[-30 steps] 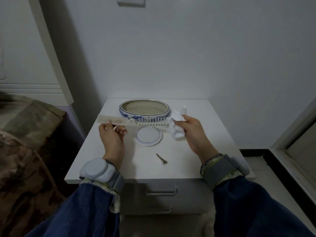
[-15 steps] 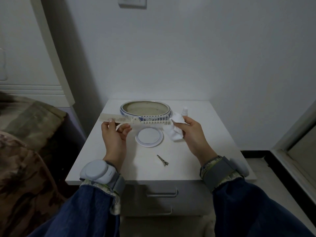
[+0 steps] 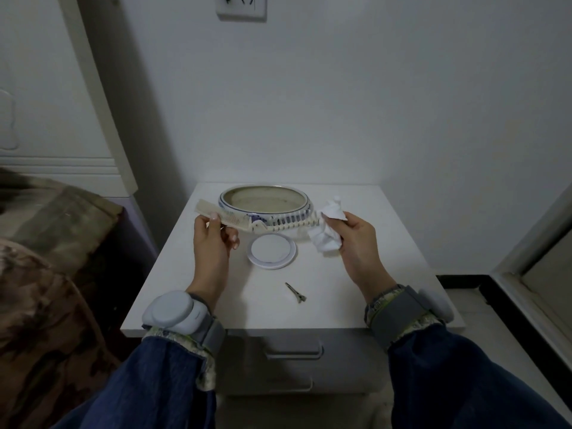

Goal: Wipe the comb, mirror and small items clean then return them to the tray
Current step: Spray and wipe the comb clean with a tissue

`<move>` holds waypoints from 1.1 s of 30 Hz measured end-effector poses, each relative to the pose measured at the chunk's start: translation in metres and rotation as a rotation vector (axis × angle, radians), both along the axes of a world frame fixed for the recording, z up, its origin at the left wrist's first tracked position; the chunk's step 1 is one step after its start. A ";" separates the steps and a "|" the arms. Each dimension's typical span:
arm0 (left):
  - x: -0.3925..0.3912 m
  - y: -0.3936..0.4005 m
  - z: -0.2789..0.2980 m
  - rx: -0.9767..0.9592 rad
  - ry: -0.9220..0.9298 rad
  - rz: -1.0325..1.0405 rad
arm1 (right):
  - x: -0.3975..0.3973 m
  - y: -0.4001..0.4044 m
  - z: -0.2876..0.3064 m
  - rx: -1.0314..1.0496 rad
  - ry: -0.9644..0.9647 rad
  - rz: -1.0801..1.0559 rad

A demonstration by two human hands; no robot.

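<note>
A person's left hand (image 3: 213,239), at center left of the frame, pinches the fine-toothed end of a cream comb (image 3: 257,220) between thumb and curled fingers, holding it level above a white bedside table (image 3: 216,292). The right hand (image 3: 353,239), at center right, has its fingers curled round a crumpled white cloth (image 3: 326,233) and pinches the cloth against the comb's wide-toothed end. Both forearms, in blue denim sleeves with grey wrist bands, reach up from the lower edge of the frame, palms turned inward toward each other. The comb stretches between the two hands, crossing in front of the near rim of a blue-and-white oval tray (image 3: 297,212) that sits at the back of the table, in the middle of the frame. Just below the comb, a round white mirror (image 3: 271,251) lies flat on the tabletop. Nearer the front edge, apart from the mirror, lies a small metal hair clip (image 3: 296,292). A wall socket (image 3: 241,7) shows at the top of the frame, and a patterned brown blanket (image 3: 40,274) fills the left side.
</note>
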State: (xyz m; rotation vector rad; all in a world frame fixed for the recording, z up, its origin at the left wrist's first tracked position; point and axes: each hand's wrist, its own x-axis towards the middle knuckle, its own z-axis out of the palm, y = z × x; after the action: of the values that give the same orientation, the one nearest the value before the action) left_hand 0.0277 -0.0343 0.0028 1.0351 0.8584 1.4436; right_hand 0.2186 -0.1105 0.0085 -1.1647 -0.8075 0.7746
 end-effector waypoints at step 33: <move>0.011 -0.019 -0.004 0.231 0.571 -0.305 | -0.009 0.001 0.000 -0.016 0.042 0.160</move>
State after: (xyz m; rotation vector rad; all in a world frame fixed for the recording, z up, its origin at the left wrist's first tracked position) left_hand 0.0389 -0.0531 -0.0010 1.7222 0.8908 1.0113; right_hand 0.2097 -0.1094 0.0084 -1.1038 -0.8681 0.9364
